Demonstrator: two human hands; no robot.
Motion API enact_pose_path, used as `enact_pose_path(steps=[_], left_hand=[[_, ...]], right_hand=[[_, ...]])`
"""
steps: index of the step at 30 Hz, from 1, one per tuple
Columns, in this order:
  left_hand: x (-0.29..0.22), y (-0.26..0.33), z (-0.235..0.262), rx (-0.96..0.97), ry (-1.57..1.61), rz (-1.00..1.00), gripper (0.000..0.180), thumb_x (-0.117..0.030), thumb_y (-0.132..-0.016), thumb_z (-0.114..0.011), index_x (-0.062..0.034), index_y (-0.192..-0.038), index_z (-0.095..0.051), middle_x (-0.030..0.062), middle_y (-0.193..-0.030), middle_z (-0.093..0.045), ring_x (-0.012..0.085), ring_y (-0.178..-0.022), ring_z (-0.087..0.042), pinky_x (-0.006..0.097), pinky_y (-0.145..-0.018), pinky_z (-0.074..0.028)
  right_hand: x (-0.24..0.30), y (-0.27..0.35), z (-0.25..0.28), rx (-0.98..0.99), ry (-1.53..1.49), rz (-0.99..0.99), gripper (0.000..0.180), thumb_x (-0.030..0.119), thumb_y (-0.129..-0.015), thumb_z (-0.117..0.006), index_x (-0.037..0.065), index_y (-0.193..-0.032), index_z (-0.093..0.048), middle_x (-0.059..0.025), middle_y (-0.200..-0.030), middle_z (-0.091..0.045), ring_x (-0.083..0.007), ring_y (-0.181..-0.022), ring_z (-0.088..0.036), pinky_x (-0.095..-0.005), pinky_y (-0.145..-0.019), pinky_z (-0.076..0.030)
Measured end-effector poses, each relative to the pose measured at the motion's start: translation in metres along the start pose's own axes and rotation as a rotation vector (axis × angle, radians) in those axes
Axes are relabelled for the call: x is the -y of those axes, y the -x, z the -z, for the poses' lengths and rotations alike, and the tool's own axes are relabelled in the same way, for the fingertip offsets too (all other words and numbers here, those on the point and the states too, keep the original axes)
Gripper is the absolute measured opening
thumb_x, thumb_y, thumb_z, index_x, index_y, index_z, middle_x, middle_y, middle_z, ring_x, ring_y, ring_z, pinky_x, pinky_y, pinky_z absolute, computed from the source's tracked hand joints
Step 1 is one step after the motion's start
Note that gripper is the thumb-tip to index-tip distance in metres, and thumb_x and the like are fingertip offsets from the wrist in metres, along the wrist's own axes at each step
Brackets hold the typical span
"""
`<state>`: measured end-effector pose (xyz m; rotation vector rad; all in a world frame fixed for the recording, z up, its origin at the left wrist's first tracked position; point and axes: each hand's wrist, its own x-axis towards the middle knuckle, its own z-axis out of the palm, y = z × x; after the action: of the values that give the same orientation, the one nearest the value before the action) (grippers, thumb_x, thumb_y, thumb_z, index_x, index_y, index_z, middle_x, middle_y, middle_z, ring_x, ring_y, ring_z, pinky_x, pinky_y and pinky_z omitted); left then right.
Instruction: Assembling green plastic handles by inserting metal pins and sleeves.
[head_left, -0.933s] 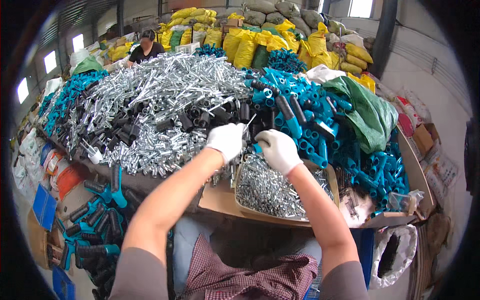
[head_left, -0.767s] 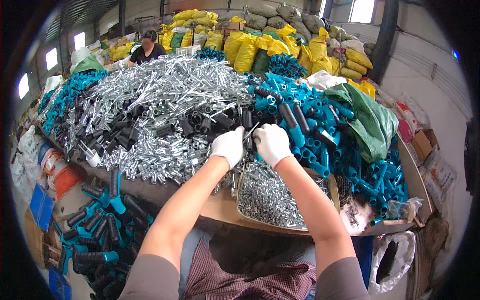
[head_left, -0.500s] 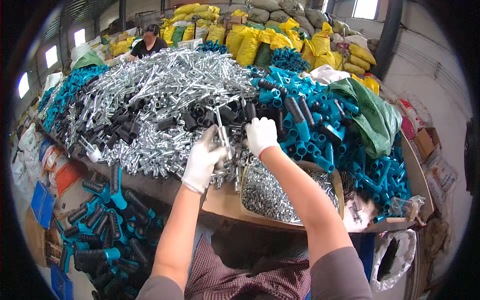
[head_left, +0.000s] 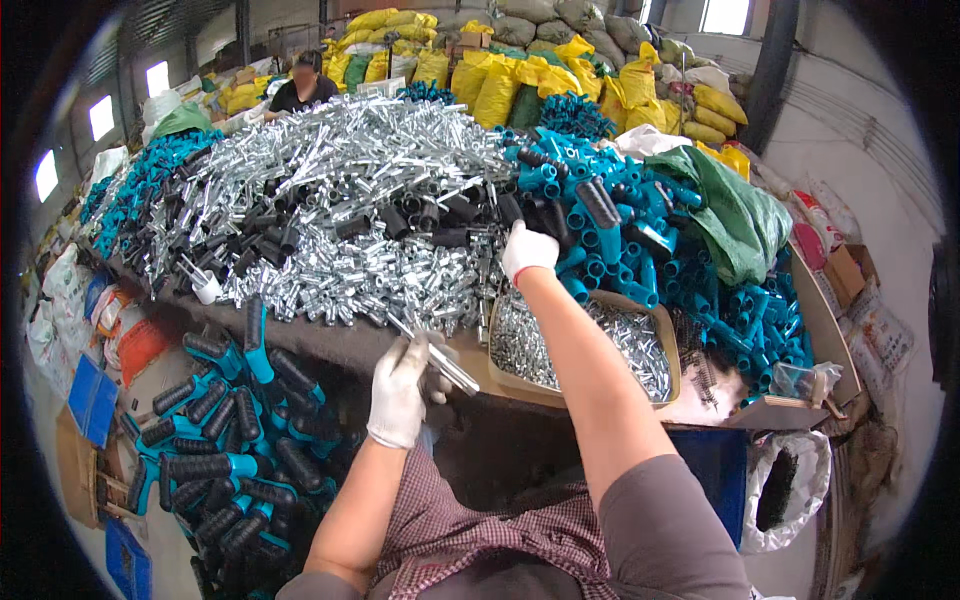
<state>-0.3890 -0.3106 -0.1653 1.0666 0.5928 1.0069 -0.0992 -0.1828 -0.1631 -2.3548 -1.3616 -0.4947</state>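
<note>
My gloved left hand (head_left: 402, 385) is closed on a slim silvery metal rod (head_left: 445, 362), held tilted in front of the bench edge. My gloved right hand (head_left: 528, 252) reaches to the pile, its fingers curled in beside a black ribbed sleeve (head_left: 510, 208). Whether it grips that sleeve is hidden by the glove. Left of this hand spreads a big heap of silvery metal tubes and rods (head_left: 340, 160), with black sleeves (head_left: 395, 222) mixed in. Teal plastic tube parts (head_left: 610, 240) lie to its right, some with black grips.
A shallow tray (head_left: 672, 345) of small metal pieces sits below my right forearm. Teal handles with black grips (head_left: 215, 440) are piled at lower left. A green sack (head_left: 735, 215) drapes over the teal heap. Yellow sacks (head_left: 497, 95) and another person (head_left: 305, 90) are behind the heap.
My left hand has come back from the heap toward me with the metal rod, which is now tilted. My right hand stays at the pile. The whole view has shifted slightly.
</note>
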Motion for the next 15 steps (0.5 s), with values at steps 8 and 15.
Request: enact_pose_path(steps=[8, 15], left_hand=[[-0.013, 0.04, 0.006, -0.079, -0.049, -0.089, 0.028, -0.025, -0.101, -0.052, 0.0007, -0.108, -0.061, 0.0088, -0.089, -0.066, 0.0134, -0.066, -0.061, 0.025, -0.055, -0.05], [-0.004, 0.058, 0.003, 0.01, -0.039, -0.237, 0.043, -0.041, -0.1, -0.054, 0.0019, -0.104, -0.058, 0.0138, -0.093, -0.066, 0.0186, -0.067, -0.061, 0.029, -0.059, -0.05]], right_hand=[[0.005, 0.035, 0.063, -0.104, -0.416, -0.035, 0.037, 0.028, -0.077, -0.067, 0.005, -0.104, -0.069, -0.0198, -0.096, -0.07, -0.0374, -0.096, -0.067, -0.0433, -0.087, -0.051], [-0.026, 0.255, 0.167, 0.362, -0.813, 0.488, 0.044, 0.012, -0.08, -0.069, 0.003, -0.122, -0.061, -0.0177, -0.109, -0.06, -0.0346, -0.102, -0.058, -0.0412, -0.09, -0.047]])
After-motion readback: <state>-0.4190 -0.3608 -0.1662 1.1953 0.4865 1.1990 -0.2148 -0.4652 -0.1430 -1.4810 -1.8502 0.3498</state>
